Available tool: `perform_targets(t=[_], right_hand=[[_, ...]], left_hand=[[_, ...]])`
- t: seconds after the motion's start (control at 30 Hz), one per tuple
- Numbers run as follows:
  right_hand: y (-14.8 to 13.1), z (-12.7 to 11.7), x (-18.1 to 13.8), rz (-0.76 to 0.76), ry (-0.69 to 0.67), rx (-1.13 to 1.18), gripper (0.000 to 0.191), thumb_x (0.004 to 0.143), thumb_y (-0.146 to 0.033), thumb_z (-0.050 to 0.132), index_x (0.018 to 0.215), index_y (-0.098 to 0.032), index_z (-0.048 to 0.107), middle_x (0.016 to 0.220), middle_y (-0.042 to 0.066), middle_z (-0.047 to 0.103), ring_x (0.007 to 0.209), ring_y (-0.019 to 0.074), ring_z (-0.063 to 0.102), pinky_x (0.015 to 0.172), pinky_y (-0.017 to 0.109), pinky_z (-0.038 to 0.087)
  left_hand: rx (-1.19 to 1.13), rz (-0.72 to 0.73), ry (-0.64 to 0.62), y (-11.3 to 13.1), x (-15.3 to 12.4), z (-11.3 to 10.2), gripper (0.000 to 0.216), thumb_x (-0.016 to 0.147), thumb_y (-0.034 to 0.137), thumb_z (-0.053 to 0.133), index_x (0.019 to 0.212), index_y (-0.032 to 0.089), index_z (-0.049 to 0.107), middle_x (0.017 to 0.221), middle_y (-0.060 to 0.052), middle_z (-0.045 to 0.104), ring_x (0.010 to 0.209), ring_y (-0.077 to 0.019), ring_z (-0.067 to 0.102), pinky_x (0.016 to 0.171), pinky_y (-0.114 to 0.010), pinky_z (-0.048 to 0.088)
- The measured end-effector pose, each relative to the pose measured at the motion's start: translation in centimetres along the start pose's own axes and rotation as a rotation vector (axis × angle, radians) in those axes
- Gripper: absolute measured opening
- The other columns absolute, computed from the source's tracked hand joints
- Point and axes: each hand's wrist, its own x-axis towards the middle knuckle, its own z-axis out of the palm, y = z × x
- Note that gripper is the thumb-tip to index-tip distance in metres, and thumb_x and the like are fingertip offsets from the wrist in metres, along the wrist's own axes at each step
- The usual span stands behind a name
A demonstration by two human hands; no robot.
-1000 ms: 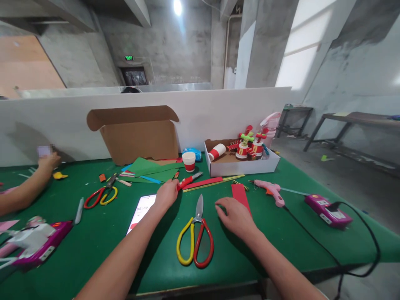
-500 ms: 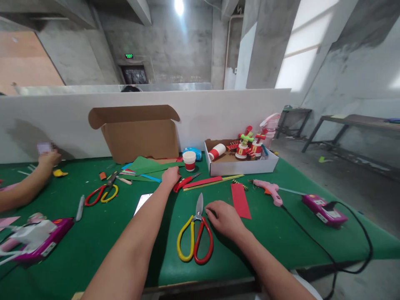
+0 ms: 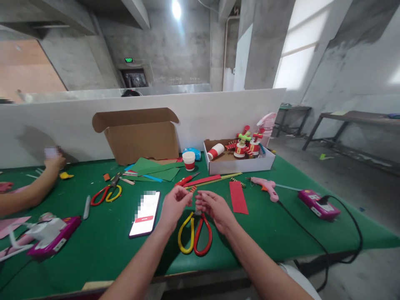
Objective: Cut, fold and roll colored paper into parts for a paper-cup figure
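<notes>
My left hand (image 3: 175, 206) is pinched above the green table, near a small red-and-yellow folded paper spring (image 3: 193, 189) that shows at its fingertips. Facing it, my right hand (image 3: 215, 209) has its fingers loosely bent and apart, with nothing visible in them. Scissors (image 3: 202, 239) with one yellow and one red handle lie under both hands, their blades mostly hidden. Just beyond my left hand are a red-handled tool (image 3: 184, 180) and a red paper strip (image 3: 206, 181). Off to the right lies a red paper rectangle (image 3: 238, 197). A phone (image 3: 146, 213) rests left of my left hand.
A white box (image 3: 240, 166) holds decorated paper cups. Nearby stand a paper cup (image 3: 189, 161) and green paper (image 3: 153, 166). A pink glue gun (image 3: 265, 187) and purple power strip (image 3: 318, 204) lie right. Another person's hand (image 3: 55, 160) is at far left.
My left hand has drawn back from the red-handled tool toward my right hand, with the paper spring now showing at its fingertips. The phone is uncovered. My right hand has lifted over the scissors.
</notes>
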Motion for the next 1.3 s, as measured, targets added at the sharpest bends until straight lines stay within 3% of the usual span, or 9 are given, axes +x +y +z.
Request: perform_targets(t=[0.1,0.17,0.33,0.5,0.7,0.93,1.1,1.2,1.3], right_hand=[[1.2,1.1,-0.3,-0.021,-0.012,0.111,0.038,0.058,-0.042,0.082,0.082,-0.015,0.069,0.074,0.002,0.068,0.067,0.0106,0.062,0.067,0.023,0.050],[1.8,1.3,-0.5,-0.011,0.016,0.134,0.039,0.056,-0.042,0.083,0.081,-0.016,0.069,0.071,0.000,0.067,0.065,0.0101,0.061,0.066,0.022,0.050],[0.5,-0.2,-0.4,-0.031,0.188,0.097,0.036,0.055,-0.040,0.083,0.079,-0.016,0.070,0.074,0.002,0.069,0.065,0.0114,0.063,0.065,0.024,0.053],[-2.7,-2.6,-0.1,-0.159,0.331,0.033,0.032,0.057,-0.038,0.082,0.077,-0.016,0.071,0.073,0.003,0.070,0.060,0.0107,0.061,0.060,0.024,0.053],[-3.4,-3.0,-0.8,-0.190,0.349,0.046,0.032,0.061,-0.041,0.078,0.080,-0.016,0.070,0.074,0.004,0.070,0.058,0.0106,0.060,0.058,0.025,0.052],[-2.6,-2.3,-1.2,-0.196,0.251,-0.076,0.039,0.061,-0.047,0.077,0.084,-0.017,0.069,0.075,0.003,0.069,0.056,0.0105,0.059,0.056,0.025,0.051],[-2.0,-1.2,-1.5,-0.222,0.138,-0.154,0.043,0.064,-0.051,0.074,0.088,-0.017,0.065,0.072,0.001,0.067,0.055,0.0092,0.057,0.056,0.023,0.050],[-1.9,-0.9,-1.3,-0.289,0.130,-0.219,0.041,0.067,-0.050,0.072,0.090,-0.020,0.058,0.073,0.000,0.067,0.057,0.0099,0.057,0.056,0.024,0.050],[-1.9,-1.2,-0.9,-0.347,0.143,-0.340,0.033,0.071,-0.048,0.068,0.082,-0.021,0.052,0.074,0.000,0.066,0.058,0.0105,0.056,0.056,0.024,0.048]], left_hand=[[0.002,0.027,0.044,0.5,-2.3,1.6,0.020,0.075,0.038,0.060,0.071,0.019,0.054,0.063,0.002,0.059,0.059,-0.0126,0.057,0.058,-0.023,0.047],[0.089,0.100,-0.002,0.7,-2.9,2.1,0.013,0.079,0.031,0.056,0.074,0.020,0.059,0.072,0.000,0.063,0.066,-0.0132,0.059,0.063,-0.024,0.048],[0.304,0.257,-0.203,0.9,-2.8,0.1,0.020,0.086,0.024,0.047,0.091,0.021,0.066,0.095,-0.005,0.067,0.088,-0.0170,0.062,0.081,-0.029,0.048],[0.791,0.068,-0.459,1.5,-3.7,-1.4,0.028,0.088,0.037,0.047,0.105,0.018,0.061,0.092,-0.009,0.064,0.085,-0.0245,0.061,0.073,-0.035,0.048],[1.151,-0.011,-0.415,3.7,-6.1,1.2,0.036,0.086,0.038,0.048,0.115,0.019,0.056,0.102,-0.016,0.060,0.092,-0.0334,0.062,0.067,-0.038,0.049],[1.075,0.021,-0.537,3.7,-5.7,2.8,0.042,0.078,0.012,0.042,0.118,0.014,0.054,0.093,-0.018,0.067,0.083,-0.0347,0.067,0.067,-0.041,0.049],[0.912,0.063,-0.470,2.8,-4.1,5.2,0.037,0.082,0.018,0.044,0.116,0.014,0.058,0.097,-0.018,0.066,0.084,-0.0317,0.067,0.069,-0.036,0.048],[0.804,0.117,-0.457,1.8,-3.3,4.4,0.031,0.085,0.026,0.046,0.112,0.019,0.060,0.101,-0.013,0.066,0.086,-0.0255,0.065,0.070,-0.031,0.047],[0.472,0.095,-0.359,0.2,-2.6,1.8,0.024,0.085,0.026,0.044,0.096,0.019,0.064,0.079,-0.005,0.067,0.070,-0.0185,0.062,0.064,-0.027,0.045]])
